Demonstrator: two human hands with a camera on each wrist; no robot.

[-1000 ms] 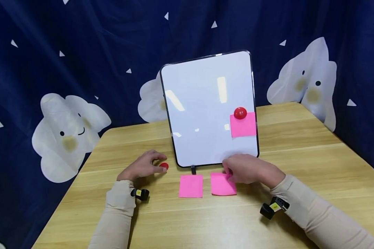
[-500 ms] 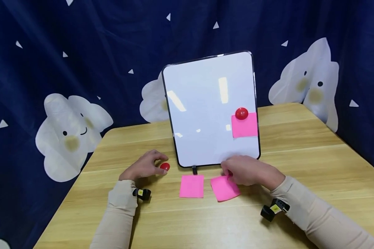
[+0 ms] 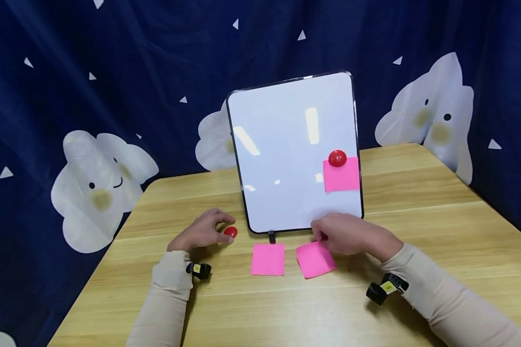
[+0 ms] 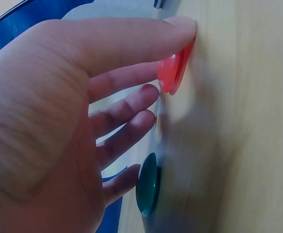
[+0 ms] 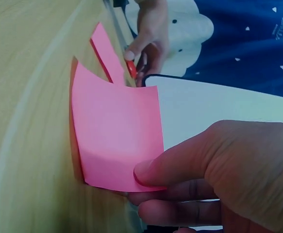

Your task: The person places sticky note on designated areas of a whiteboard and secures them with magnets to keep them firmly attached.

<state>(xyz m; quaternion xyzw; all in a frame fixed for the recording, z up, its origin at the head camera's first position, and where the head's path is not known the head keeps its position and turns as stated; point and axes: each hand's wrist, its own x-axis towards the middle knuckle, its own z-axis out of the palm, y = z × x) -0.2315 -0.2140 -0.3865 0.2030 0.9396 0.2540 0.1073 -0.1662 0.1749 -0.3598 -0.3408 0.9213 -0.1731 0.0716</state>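
My right hand (image 3: 349, 233) pinches the upper right corner of a pink sticky note (image 3: 316, 260) between thumb and fingers. In the right wrist view that note (image 5: 117, 126) curves up from the table. My left hand (image 3: 204, 230) has its thumb and index finger about a red round magnet (image 3: 230, 232) at the table surface. The left wrist view shows the thumb touching the red magnet (image 4: 169, 73), with the other fingers loosely bent. A dark green round magnet (image 4: 148, 184) lies by the little finger, hidden in the head view.
A framed whiteboard (image 3: 286, 144) stands tilted behind the hands, its black foot (image 3: 271, 236) in front. Another pink note (image 3: 342, 178) hangs on it under a red magnet (image 3: 337, 158). A further pink note (image 3: 267, 260) lies on the wooden table (image 3: 243, 308). Behind is a blue curtain (image 3: 156, 58).
The right-hand pink note has turned askew, and its corner has lifted slightly with my right hand. My left hand stays by the red magnet. The view has shifted a little.
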